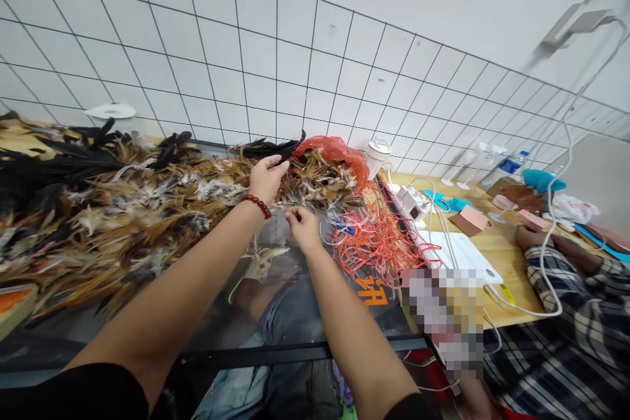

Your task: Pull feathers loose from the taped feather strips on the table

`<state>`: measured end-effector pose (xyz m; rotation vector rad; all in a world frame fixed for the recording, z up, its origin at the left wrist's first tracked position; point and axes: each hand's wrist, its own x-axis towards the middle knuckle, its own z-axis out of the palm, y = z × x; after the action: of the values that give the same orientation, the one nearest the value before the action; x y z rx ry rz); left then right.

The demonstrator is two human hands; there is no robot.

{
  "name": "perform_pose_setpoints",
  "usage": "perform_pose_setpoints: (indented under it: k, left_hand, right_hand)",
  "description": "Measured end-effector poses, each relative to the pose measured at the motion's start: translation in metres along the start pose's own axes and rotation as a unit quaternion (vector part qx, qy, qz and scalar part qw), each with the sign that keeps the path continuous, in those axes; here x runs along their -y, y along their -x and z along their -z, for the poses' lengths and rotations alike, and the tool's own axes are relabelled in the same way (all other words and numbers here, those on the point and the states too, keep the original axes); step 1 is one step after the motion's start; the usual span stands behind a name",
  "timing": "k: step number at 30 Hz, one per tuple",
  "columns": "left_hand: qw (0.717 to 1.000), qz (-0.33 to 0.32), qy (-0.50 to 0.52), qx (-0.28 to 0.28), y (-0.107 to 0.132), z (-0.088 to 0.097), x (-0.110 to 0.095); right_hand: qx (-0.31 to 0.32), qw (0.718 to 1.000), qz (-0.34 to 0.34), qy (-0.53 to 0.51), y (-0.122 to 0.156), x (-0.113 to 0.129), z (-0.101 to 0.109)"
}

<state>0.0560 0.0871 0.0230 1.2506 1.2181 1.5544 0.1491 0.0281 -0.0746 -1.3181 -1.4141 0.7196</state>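
Observation:
My left hand [268, 177], with a red bead bracelet on the wrist, reaches over a pile of brown feathers [317, 177]. Its fingers are stretched out and nothing shows in them. Just nearer to me, my right hand [302, 228] has its thumb and fingertips pinched together; anything between them is too small to make out. Under the hands lies the dark glossy tabletop [207, 325], with a small pale feather [268, 252] on it. A larger heap of brown, white and black feathers [123, 216] spreads to the left.
Right of my hands lies a tangle of red cords [371, 239]. Behind it are a red plastic bag [339, 147] and a white lidded cup [378, 154]. A wire grid [275, 79] runs along the wall. A co-worker's plaid sleeve [546, 275] is at the wooden table [512, 269].

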Motion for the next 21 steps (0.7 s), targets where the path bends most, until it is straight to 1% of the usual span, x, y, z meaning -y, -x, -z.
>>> perform_pose_setpoints:
  k: [1,2,3,4,5,6,7,8,10,11,14,15,17,18,19,21]
  left_hand:
    - [1.000,-0.008,-0.028,0.007,0.005,0.014,-0.003]
    - [0.996,-0.021,-0.079,0.027,0.012,0.030,-0.005]
    - [0.986,-0.034,-0.153,0.064,0.021,0.046,-0.008]
    - [0.960,-0.044,-0.249,0.120,0.032,0.061,-0.009]
    - [0.920,-0.051,-0.344,0.182,0.044,0.073,-0.010]
    - [0.879,-0.058,-0.413,0.231,0.056,0.083,-0.010]
    - [0.846,-0.068,-0.458,0.264,0.068,0.090,-0.008]
    - [0.822,-0.088,-0.487,0.283,0.078,0.094,-0.005]
    - [0.785,-0.122,-0.528,0.300,0.094,0.094,0.001]
    - [0.767,-0.128,-0.547,0.310,0.099,0.092,0.005]
    - [0.734,-0.129,-0.588,0.313,0.099,0.086,0.011]
    - [0.728,-0.142,-0.605,0.289,0.095,0.085,0.011]
    - [0.714,-0.184,-0.640,0.217,0.087,0.084,0.009]
    - [0.706,-0.207,-0.647,0.201,0.083,0.084,0.007]
    - [0.696,-0.231,-0.652,0.193,0.080,0.082,0.005]
    - [0.679,-0.277,-0.648,0.205,0.075,0.078,0.003]
  right_hand:
    - [0.014,1.000,-0.005,-0.022,-0.002,-0.002,0.000]
    - [0.038,0.998,-0.006,-0.040,-0.003,-0.003,0.001]
    - [0.062,0.996,-0.005,-0.056,-0.004,-0.005,0.001]
    - [0.081,0.994,-0.003,-0.071,-0.005,-0.006,0.001]
    - [0.087,0.993,-0.004,-0.085,-0.005,-0.007,0.001]
    - [0.082,0.992,-0.007,-0.098,-0.006,-0.008,0.001]
    - [0.068,0.992,-0.013,-0.110,-0.006,-0.009,0.001]
    - [0.051,0.991,-0.020,-0.119,-0.007,-0.010,0.001]
    - [0.029,0.990,-0.029,-0.136,-0.007,-0.010,0.002]
    - [0.029,0.989,-0.031,-0.142,-0.007,-0.010,0.002]
    - [0.046,0.987,-0.026,-0.149,-0.006,-0.007,0.003]
    - [0.054,0.988,-0.020,-0.146,-0.006,-0.006,0.003]
    - [0.068,0.989,0.006,-0.131,-0.005,-0.004,0.004]
    - [0.072,0.990,0.020,-0.118,-0.004,-0.003,0.003]
    - [0.076,0.991,0.034,-0.100,-0.004,-0.002,0.003]
    - [0.082,0.993,0.058,-0.059,-0.004,-0.002,0.002]
